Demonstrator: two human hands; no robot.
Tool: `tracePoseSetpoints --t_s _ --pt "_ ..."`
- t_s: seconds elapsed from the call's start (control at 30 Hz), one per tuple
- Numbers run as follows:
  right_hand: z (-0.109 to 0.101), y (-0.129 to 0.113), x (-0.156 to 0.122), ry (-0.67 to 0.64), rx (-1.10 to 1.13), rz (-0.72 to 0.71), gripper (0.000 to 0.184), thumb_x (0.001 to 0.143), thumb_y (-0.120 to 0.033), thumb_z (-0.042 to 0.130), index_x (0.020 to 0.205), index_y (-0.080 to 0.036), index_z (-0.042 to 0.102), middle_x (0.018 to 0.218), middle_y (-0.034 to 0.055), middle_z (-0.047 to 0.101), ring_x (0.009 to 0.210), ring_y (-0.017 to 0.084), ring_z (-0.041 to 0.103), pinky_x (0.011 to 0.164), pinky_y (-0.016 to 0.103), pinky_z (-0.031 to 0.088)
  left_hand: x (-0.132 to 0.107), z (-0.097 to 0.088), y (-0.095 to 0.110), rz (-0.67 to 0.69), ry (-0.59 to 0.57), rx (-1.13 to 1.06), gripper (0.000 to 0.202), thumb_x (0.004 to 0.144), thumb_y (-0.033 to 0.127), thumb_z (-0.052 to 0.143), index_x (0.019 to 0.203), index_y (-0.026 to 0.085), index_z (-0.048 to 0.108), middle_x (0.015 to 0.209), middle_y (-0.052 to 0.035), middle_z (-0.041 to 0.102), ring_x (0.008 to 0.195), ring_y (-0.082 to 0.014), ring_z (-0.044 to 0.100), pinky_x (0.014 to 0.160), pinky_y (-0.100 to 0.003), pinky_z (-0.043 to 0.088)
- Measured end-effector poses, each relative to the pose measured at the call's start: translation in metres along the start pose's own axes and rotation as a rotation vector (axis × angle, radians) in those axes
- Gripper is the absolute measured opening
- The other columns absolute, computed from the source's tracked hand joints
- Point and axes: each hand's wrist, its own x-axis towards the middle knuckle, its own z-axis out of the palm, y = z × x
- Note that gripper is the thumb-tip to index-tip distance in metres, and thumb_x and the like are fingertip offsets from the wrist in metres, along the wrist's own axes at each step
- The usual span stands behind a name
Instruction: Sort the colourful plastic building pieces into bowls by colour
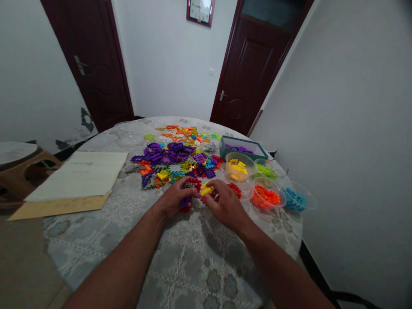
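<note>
Both my hands rest on the round table (180, 257) at the near edge of a pile of coloured plastic building pieces (175, 159). My left hand (175, 198) is curled over some red and purple pieces (186, 202). My right hand (225, 202) has its fingers closed and pinches a yellow piece (206, 190) at its fingertips. The two hands almost touch each other above the pieces.
Clear bowls hold sorted pieces on the right: yellow (238, 167), green (265, 171), orange (265, 195), blue (296, 199). A teal box (242, 146) holds purple ones. Paper sheets (79, 174) lie left over brown card (58, 206). A stool (22, 165) stands beside the table.
</note>
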Motion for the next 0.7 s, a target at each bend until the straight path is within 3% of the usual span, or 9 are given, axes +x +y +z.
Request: tracePoseSetpoints --t_s 0.1,0.2,0.3,0.37,0.43,0.5,0.6,0.7 --pt "-0.029 0.027 0.015 0.146 -0.125 0.031 0.023 0.096 -0.025 0.060 0.118 -0.021 0.064 0.105 0.0082 0.072 0.083 0.021 0.067 0.085 0.036 0.056 -0.001 0.000 0.003 -0.036 0.012 -0.015 0.043 0.074 0.028 0.087 0.110 0.021 0.064 0.091 -0.0063 0.074 0.068 -0.0163 0.069 0.048 -0.020 0.046" --pt "-0.057 0.074 0.041 0.293 -0.346 0.046 0.029 0.094 -0.025 0.058 0.122 -0.018 0.065 0.114 0.0141 0.071 0.092 0.026 0.068 0.092 0.041 0.055 -0.002 -0.002 0.002 -0.061 -0.006 -0.018 0.049 0.074 0.027 0.086 0.117 0.021 0.064 0.094 -0.0081 0.076 0.068 -0.0165 0.070 0.047 -0.020 0.044" --pt "-0.076 0.116 0.064 0.350 -0.537 0.081 0.040 0.092 -0.021 0.055 0.130 -0.012 0.064 0.122 0.0210 0.070 0.111 0.033 0.066 0.101 0.048 0.053 -0.002 -0.004 0.001 -0.084 -0.043 -0.017 0.058 0.075 0.026 0.085 0.128 0.022 0.064 0.102 -0.0106 0.078 0.064 -0.0149 0.068 0.047 -0.020 0.043" --pt "-0.079 0.126 0.072 0.361 -0.580 0.091 0.045 0.092 -0.020 0.053 0.134 -0.008 0.063 0.127 0.0250 0.069 0.120 0.035 0.063 0.106 0.052 0.050 -0.002 -0.004 0.001 -0.087 -0.065 -0.025 0.060 0.073 0.024 0.086 0.130 0.021 0.064 0.104 -0.0111 0.078 0.062 -0.0133 0.066 0.047 -0.020 0.043" --pt "-0.073 0.118 0.071 0.365 -0.522 0.072 0.043 0.093 -0.021 0.052 0.132 -0.008 0.064 0.129 0.0256 0.069 0.121 0.035 0.063 0.108 0.053 0.049 -0.003 -0.003 0.003 -0.083 -0.069 -0.041 0.062 0.070 0.023 0.088 0.128 0.021 0.066 0.102 -0.0103 0.078 0.058 -0.0118 0.064 0.047 -0.020 0.042" --pt "-0.058 0.095 0.063 0.325 -0.375 0.040 0.038 0.096 -0.024 0.052 0.128 -0.012 0.068 0.125 0.0212 0.072 0.113 0.031 0.067 0.105 0.049 0.052 -0.005 -0.001 0.005 -0.076 -0.070 -0.053 0.063 0.068 0.023 0.090 0.127 0.021 0.068 0.098 -0.0094 0.078 0.055 -0.0109 0.061 0.045 -0.020 0.041" --pt "-0.026 0.050 0.043 0.161 -0.141 0.004 0.029 0.099 -0.030 0.056 0.120 -0.019 0.072 0.114 0.0125 0.076 0.095 0.024 0.071 0.093 0.040 0.057 -0.006 0.002 0.009 -0.081 -0.101 -0.047 0.064 0.068 0.023 0.090 0.128 0.021 0.069 0.098 -0.0087 0.078 0.052 -0.0101 0.059 0.044 -0.019 0.039" --pt "0.004 0.014 0.025 0.024 -0.035 -0.006 0.024 0.100 -0.026 0.059 0.119 -0.021 0.074 0.109 0.0093 0.077 0.091 0.021 0.071 0.088 0.036 0.057 -0.007 0.002 0.010 -0.086 -0.134 -0.025 0.067 0.069 0.022 0.089 0.132 0.023 0.068 0.096 -0.0064 0.076 0.053 -0.0096 0.058 0.044 -0.020 0.040"
